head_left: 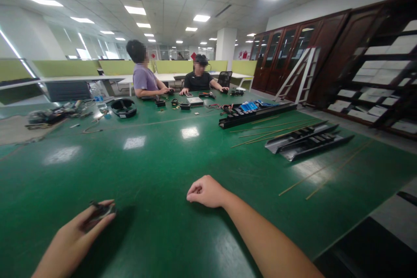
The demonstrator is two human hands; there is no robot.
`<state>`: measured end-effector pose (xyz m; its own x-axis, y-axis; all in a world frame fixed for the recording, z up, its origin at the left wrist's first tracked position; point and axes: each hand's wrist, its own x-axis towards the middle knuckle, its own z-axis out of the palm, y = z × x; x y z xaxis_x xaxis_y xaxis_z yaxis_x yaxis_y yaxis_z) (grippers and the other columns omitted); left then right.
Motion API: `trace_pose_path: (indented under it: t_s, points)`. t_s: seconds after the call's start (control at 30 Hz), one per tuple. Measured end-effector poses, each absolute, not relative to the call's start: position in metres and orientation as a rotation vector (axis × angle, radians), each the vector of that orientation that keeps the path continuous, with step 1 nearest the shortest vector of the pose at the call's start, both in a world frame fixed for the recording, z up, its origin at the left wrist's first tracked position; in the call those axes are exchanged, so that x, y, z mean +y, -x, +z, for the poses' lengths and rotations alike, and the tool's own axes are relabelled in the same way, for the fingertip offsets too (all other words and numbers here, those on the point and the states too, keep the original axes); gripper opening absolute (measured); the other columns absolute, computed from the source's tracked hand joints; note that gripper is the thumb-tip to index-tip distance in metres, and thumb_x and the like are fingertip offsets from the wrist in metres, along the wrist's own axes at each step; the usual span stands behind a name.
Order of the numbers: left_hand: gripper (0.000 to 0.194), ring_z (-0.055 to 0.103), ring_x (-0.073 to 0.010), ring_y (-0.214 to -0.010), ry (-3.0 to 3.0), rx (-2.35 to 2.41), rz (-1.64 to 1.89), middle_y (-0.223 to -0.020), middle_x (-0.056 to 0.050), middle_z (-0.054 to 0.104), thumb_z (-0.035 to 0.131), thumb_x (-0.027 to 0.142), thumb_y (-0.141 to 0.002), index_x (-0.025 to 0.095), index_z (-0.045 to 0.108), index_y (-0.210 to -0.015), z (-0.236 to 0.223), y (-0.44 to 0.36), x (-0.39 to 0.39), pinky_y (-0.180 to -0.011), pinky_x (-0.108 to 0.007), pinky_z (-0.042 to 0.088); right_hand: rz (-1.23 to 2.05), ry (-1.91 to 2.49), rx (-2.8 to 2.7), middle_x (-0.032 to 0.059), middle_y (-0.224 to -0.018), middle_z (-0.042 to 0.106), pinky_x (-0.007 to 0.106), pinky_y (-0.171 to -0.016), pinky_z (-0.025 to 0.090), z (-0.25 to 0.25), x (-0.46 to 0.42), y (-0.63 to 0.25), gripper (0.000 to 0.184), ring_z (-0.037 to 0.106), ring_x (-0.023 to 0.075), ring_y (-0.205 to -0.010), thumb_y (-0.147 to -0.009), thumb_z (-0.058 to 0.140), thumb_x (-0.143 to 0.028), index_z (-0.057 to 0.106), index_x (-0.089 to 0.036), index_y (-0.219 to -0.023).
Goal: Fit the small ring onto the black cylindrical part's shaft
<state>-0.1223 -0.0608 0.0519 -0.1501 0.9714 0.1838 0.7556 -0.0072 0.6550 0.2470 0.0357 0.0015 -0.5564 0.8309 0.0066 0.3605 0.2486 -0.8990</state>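
My left hand (76, 234) is at the lower left, just over the green table (156, 169). Its thumb and fingers close around a small dark object (99, 213), black with a greyish shiny part; its kind is too blurred to tell. Near the middle front, my right hand (207, 191) rests on the tabletop in a loose fist. Nothing shows between its curled fingers. A wide stretch of green surface separates the two hands.
Black metal channels (309, 139) and thin rods (260, 137) lie on the right. Beyond them is a longer black channel (254, 115). A black headset (124, 107) sits far left. Two people (145, 78) work at the far edge. A stepladder (304, 76) stands behind.
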Motion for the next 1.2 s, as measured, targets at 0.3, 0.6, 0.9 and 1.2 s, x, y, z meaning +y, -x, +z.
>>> trace_pose_path:
  t_s: [0.3,0.6,0.9,1.2]
  points:
    - [0.039,0.069,-0.0243,-0.099,-1.818,1.431,0.834,-0.108,-0.007,0.072,0.072,0.038,-0.075,0.019,0.068,-0.109,0.04,-0.01,0.005,-0.094,-0.04,0.055,1.189,1.08,-1.95,0.002,-0.083,0.074,0.021,-0.055,0.04,0.008,0.039,-0.249,0.058,0.052,0.0091,-0.055,-0.072,0.075,-0.027,0.058,-0.019,-0.127]
    - [0.032,0.062,-0.0226,-0.102,-2.106,1.421,0.964,-0.11,-0.006,0.064,0.064,0.042,-0.086,0.026,0.067,-0.114,0.021,-0.002,0.003,-0.091,-0.036,0.052,0.928,1.058,-2.118,0.0006,-0.102,0.072,0.025,-0.064,0.044,0.012,0.03,-0.243,0.059,0.057,0.0115,-0.061,-0.071,0.076,-0.028,0.056,-0.027,-0.127]
    - [0.032,0.062,-0.022,-0.103,-2.214,1.317,0.964,-0.111,-0.007,0.064,0.063,0.039,-0.088,0.026,0.065,-0.117,0.015,-0.003,0.002,-0.092,-0.034,0.051,0.767,1.041,-2.195,0.0049,-0.111,0.069,0.03,-0.086,0.047,0.018,0.025,-0.238,0.055,0.065,0.022,-0.098,-0.074,0.073,-0.033,0.058,-0.025,-0.127]
    - [0.032,0.062,-0.0218,-0.103,-2.221,1.287,0.915,-0.111,-0.007,0.064,0.061,0.038,-0.09,0.026,0.064,-0.119,0.016,-0.005,-0.001,-0.091,-0.034,0.052,0.732,0.992,-2.207,0.0045,-0.105,0.071,0.027,-0.08,0.046,0.021,0.021,-0.234,0.043,0.065,0.0193,-0.09,-0.077,0.07,-0.032,0.063,-0.023,-0.118]
